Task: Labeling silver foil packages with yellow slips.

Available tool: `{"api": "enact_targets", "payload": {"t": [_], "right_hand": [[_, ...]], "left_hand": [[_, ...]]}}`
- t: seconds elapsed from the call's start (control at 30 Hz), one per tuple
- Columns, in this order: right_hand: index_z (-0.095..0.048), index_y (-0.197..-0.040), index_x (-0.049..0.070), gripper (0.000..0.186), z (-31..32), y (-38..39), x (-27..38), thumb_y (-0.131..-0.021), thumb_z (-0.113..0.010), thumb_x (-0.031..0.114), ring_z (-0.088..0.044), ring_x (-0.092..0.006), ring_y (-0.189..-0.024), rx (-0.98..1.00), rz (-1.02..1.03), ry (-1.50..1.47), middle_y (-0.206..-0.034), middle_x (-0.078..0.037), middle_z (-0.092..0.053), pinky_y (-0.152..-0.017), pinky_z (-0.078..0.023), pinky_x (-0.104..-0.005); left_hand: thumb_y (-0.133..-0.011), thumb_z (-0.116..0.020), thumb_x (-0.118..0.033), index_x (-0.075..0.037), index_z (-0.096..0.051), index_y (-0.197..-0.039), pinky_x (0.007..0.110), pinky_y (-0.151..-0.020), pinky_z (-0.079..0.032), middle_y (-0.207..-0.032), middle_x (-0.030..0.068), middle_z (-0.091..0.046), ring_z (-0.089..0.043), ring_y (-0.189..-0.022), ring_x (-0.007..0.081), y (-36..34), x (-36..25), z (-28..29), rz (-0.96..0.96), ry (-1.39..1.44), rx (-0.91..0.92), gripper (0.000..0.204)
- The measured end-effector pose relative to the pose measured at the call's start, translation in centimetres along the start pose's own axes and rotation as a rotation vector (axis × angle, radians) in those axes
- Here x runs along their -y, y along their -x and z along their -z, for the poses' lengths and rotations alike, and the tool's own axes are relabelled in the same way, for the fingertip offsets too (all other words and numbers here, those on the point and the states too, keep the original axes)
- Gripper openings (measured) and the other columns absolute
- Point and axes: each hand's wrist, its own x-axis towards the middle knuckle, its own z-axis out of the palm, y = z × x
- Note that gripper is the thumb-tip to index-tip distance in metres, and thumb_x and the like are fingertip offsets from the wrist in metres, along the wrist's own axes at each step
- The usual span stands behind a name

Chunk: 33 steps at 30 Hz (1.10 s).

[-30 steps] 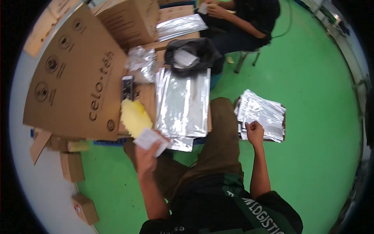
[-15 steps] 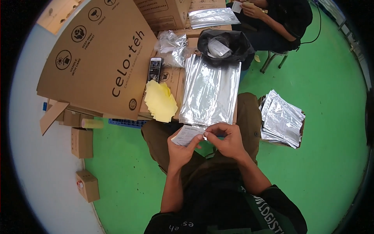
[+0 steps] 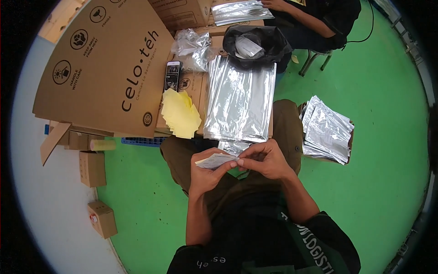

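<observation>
Over my lap, my left hand (image 3: 204, 177) grips a small stack of printed white labels (image 3: 213, 160), whose yellowish backing shows at the edge. My right hand (image 3: 270, 160) is closed in a pinch at the right end of the labels, its thumb tip against the left thumb. Whether a label is coming off its backing there is too small to tell. Just beyond my hands, a pile of silver foil pouches (image 3: 239, 102) lies on cardboard boxes. Yellow backing sheets (image 3: 180, 114) lie in a loose heap left of the pouches.
A phone (image 3: 172, 75), clear plastic bags (image 3: 194, 48) and a black plastic bag (image 3: 256, 43) holding labels surround the pouches. At left stands a large carton (image 3: 98, 73). More foil pouches (image 3: 326, 128) fill a box at right. Across from me, a co-worker's arm (image 3: 310, 20) reaches over other pouches (image 3: 242, 11).
The labels in my left hand have tipped flatter, showing less of their printed face. The co-worker's hand has moved left toward the far pouches. My view has shifted slightly.
</observation>
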Motion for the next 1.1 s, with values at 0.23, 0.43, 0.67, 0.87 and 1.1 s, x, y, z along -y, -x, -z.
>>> {"api": "enact_targets", "payload": {"t": [0.23, 0.43, 0.67, 0.87, 1.1], "right_hand": [[-0.070, -0.093, -0.005, 0.014, -0.1, 0.1, 0.0, -0.086, -0.069, 0.007, -0.066, -0.0117, -0.071, 0.046, 0.011, 0.013, -0.078, -0.010, -0.069, -0.067, -0.054, -0.0250], [-0.068, -0.095, -0.006, 0.013, -0.2, 0.2, -0.3, -0.085, -0.068, 0.002, -0.067, -0.0137, -0.076, 0.081, 0.101, 0.103, -0.082, -0.010, -0.070, -0.068, -0.054, -0.0253], [-0.071, -0.089, -0.002, 0.014, 0.1, 0.0, 0.0, -0.079, -0.074, 0.008, -0.064, -0.0096, -0.072, 0.024, 0.029, 0.209, -0.078, -0.006, -0.070, -0.065, -0.050, -0.0236], [-0.063, -0.072, 0.001, 0.023, 0.3, -0.2, -1.4, -0.072, -0.082, 0.015, -0.054, -0.0059, -0.064, 0.053, -0.004, 0.285, -0.068, -0.001, -0.062, -0.059, -0.044, -0.0232], [-0.063, -0.080, 0.002, 0.024, -0.5, -0.7, -2.4, -0.074, -0.082, 0.016, -0.053, -0.0079, -0.070, -0.227, 0.152, 0.258, -0.076, -0.001, -0.059, -0.065, -0.044, -0.0230]], "left_hand": [[-0.078, -0.074, 0.000, 0.002, -0.069, -0.084, 0.021, -0.062, -0.048, -0.078, 0.0052, -0.069, -0.060, -0.070, 0.0071, 0.2, -0.1, 0.3, -0.025, -0.003, 0.017, 0.009], [-0.077, -0.074, -0.001, 0.002, -0.069, -0.085, 0.021, -0.061, -0.048, -0.077, 0.0056, -0.069, -0.060, -0.069, 0.0071, 0.4, 0.8, 0.5, -0.067, 0.020, -0.010, 0.009], [-0.079, -0.073, -0.002, 0.002, -0.069, -0.084, 0.021, -0.061, -0.048, -0.076, 0.0055, -0.069, -0.061, -0.070, 0.0071, 0.3, 0.5, 0.6, -0.013, -0.017, 0.035, 0.008], [-0.083, -0.068, -0.005, 0.000, -0.056, -0.108, 0.020, -0.045, -0.042, -0.104, 0.0124, -0.064, -0.065, -0.070, 0.0159, 0.8, 1.5, 1.5, 0.243, 0.296, 0.392, 0.028], [-0.086, -0.069, -0.008, -0.002, -0.059, -0.102, 0.018, -0.043, -0.035, -0.074, -0.0004, -0.058, -0.057, -0.063, 0.0086, -0.1, 2.8, -1.0, 0.139, 0.320, -0.035, 0.019]]}}
